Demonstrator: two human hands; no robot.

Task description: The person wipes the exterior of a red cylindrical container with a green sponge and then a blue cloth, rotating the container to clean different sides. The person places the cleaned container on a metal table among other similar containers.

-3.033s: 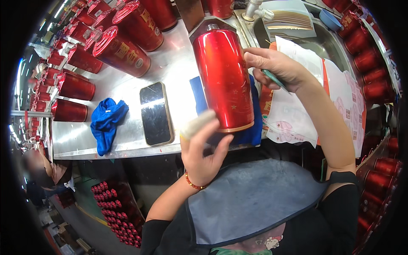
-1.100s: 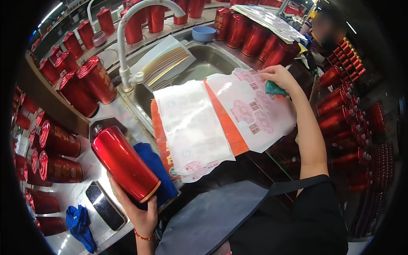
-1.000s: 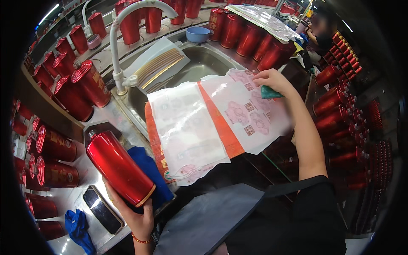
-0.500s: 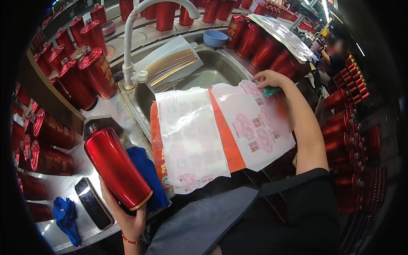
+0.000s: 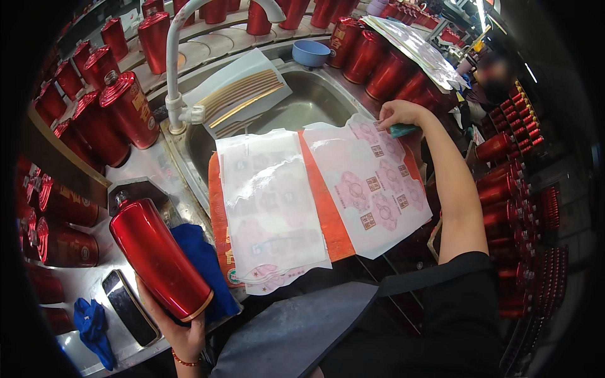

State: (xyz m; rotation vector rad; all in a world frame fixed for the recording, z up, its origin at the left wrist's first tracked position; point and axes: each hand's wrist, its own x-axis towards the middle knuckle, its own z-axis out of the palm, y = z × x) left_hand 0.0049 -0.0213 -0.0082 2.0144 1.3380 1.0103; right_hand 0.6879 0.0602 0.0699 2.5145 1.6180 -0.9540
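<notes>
My left hand [image 5: 181, 335] is closed round the lower end of a glossy red bottle [image 5: 161, 258], which leans with its narrow neck toward the sink. The neck end rests by a dark angular stand [image 5: 142, 189]. At the right, my right hand [image 5: 404, 113] is closed, with a small teal piece [image 5: 402, 130] tucked under its fingers. Its fingertips touch the upper right edge of a translucent decal sheet [image 5: 372, 189] with pink and brown prints. Beside this sheet lies a stack of whitish decal sheets [image 5: 274, 208]. Both lie on an orange-red board [image 5: 321, 208] across the sink's near side.
The metal sink [image 5: 315, 101] has a white faucet [image 5: 173, 75] and a sheet with gold stripes [image 5: 246, 88]. A blue bowl [image 5: 311, 54] sits at its far rim. Red bottles [image 5: 132, 110] crowd around. A phone [image 5: 131, 307] and blue cloth [image 5: 93, 331] lie left.
The whole view has shifted slightly, so most things sit further left. More of the printed sheet's right side shows. My left hand still holds the red bottle.
</notes>
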